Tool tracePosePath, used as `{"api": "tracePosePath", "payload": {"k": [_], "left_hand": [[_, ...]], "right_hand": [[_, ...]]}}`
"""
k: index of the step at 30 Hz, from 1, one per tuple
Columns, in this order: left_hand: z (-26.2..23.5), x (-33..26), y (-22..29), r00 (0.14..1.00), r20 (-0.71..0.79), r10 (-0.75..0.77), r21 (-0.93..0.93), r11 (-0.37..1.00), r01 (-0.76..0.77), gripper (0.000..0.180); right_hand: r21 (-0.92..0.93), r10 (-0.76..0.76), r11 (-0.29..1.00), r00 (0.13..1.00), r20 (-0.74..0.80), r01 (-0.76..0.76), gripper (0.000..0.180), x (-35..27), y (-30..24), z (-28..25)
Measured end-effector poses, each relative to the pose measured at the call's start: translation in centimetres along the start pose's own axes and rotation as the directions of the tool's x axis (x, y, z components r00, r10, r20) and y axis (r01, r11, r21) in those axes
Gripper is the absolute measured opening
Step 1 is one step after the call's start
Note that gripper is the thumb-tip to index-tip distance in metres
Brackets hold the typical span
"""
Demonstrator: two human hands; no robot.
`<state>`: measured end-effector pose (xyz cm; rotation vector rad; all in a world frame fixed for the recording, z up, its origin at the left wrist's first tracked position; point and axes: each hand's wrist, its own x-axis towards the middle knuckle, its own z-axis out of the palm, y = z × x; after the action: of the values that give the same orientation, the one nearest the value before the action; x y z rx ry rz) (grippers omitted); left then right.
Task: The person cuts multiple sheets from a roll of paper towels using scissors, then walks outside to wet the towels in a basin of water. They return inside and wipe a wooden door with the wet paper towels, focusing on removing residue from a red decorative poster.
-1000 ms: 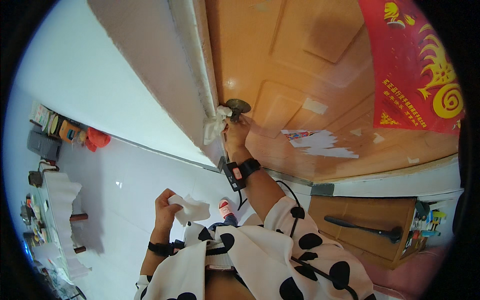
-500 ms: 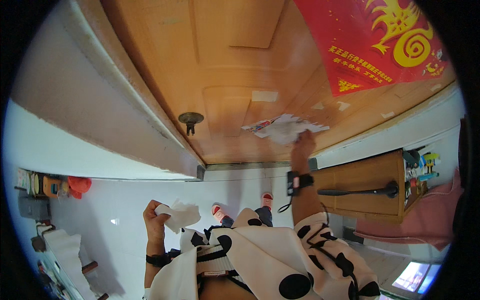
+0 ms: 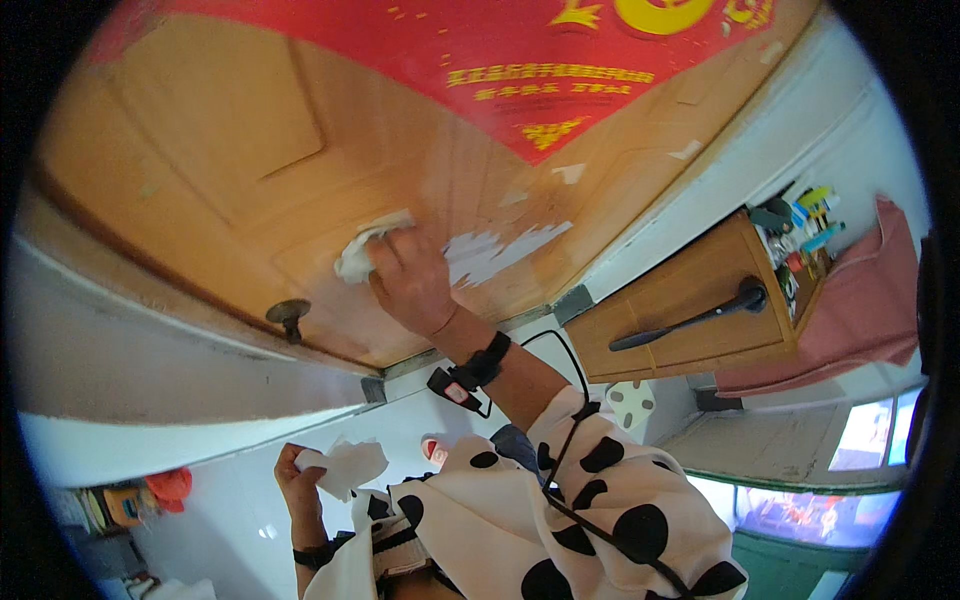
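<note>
In front of me stands a wooden door (image 3: 240, 215). My right hand (image 3: 412, 285) presses a crumpled whitish wipe (image 3: 354, 262) against its surface, fingers closed over it. Right of that hand, a torn patch of white paper (image 3: 490, 258) with a jagged edge sticks to the wood. My left hand (image 3: 299, 482) is low and away from the door, pinching a loose white sheet like tissue (image 3: 352, 468). Higher on the door hangs a red poster (image 3: 430, 65) with yellow figures. Small pale scraps (image 3: 568, 174) cling below it.
A round metal fitting (image 3: 288, 314) juts from the door at the left. To the right stands a wooden cabinet (image 3: 690, 310) with a long black handle-like object (image 3: 690, 318) and bottles (image 3: 805, 225). A pink cloth (image 3: 865, 310) hangs beside it. A red item (image 3: 170, 489) lies far left.
My right hand has moved left across the door with the wipe, off the torn paper. The view has turned, and the poster now shows further left. My left hand still holds its white sheet.
</note>
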<state>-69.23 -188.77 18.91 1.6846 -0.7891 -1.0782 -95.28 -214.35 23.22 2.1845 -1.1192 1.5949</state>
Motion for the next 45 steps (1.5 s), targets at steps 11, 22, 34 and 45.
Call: {"api": "tracePosePath", "payload": {"k": [11, 22, 34, 45], "left_hand": [[2.6, -0.6, 0.2, 0.999, -0.017, -0.038, -0.066, 0.997, 0.037, 0.02], [10.6, -0.4, 2.6, 0.996, 0.072, -0.055, 0.099, 0.994, 0.048, 0.023], [7.0, -1.9, 1.1, 0.998, 0.025, -0.058, 0.022, 0.998, 0.057, 0.022], [-0.2, -4.9, -0.6, 0.988, -0.146, -0.04, 0.049, 0.998, 0.048, 0.018]], "right_hand": [[-0.423, 0.244, 0.84, 0.933, -0.264, -0.34, 0.033, 2.8, 23.9, -19.0], [-0.554, 0.514, 0.581, 0.796, -0.318, -0.596, 0.024, -3.7, 37.7, -22.7], [-0.003, 0.364, 0.855, 0.596, 0.715, -0.519, 0.019, -26.0, 12.0, 10.5], [0.387, 0.35, 0.563, 0.635, 0.689, -0.73, 0.012, -20.2, 0.2, 11.7]]}}
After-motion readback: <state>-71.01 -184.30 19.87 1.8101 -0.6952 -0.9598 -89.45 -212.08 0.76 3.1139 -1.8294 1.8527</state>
